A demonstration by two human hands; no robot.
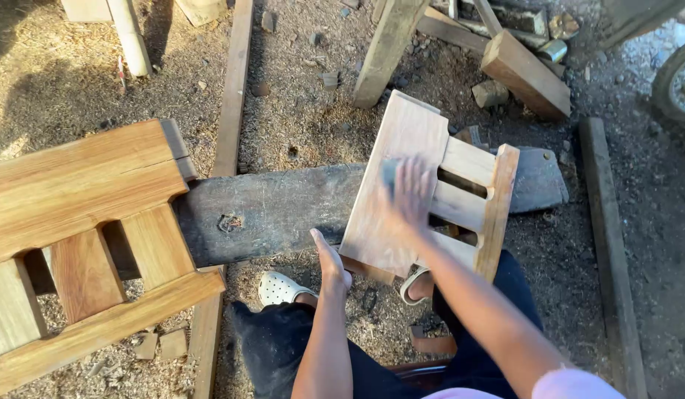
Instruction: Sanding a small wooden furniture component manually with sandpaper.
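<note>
1. The person sits over a dark weathered plank [276,210] lying on sawdust-covered ground, with a pale slatted wooden panel [401,185] propped across it.
2. The right hand [410,193] lies spread and flat on the panel's broad board, blurred mid-stroke; something greyish, perhaps a sanding pad [389,171], shows at the fingertips, though I cannot tell how it is held.
3. The left hand [331,262] braces the panel's near lower edge, fingers together, pressing rather than clasping.
4. To rub well, I judge: keep the strokes along the grain, keep pressure even, and hold that lower edge firm so the panel does not slide off the plank.
5. A larger finished slatted frame [84,236] rests at the left.
</note>
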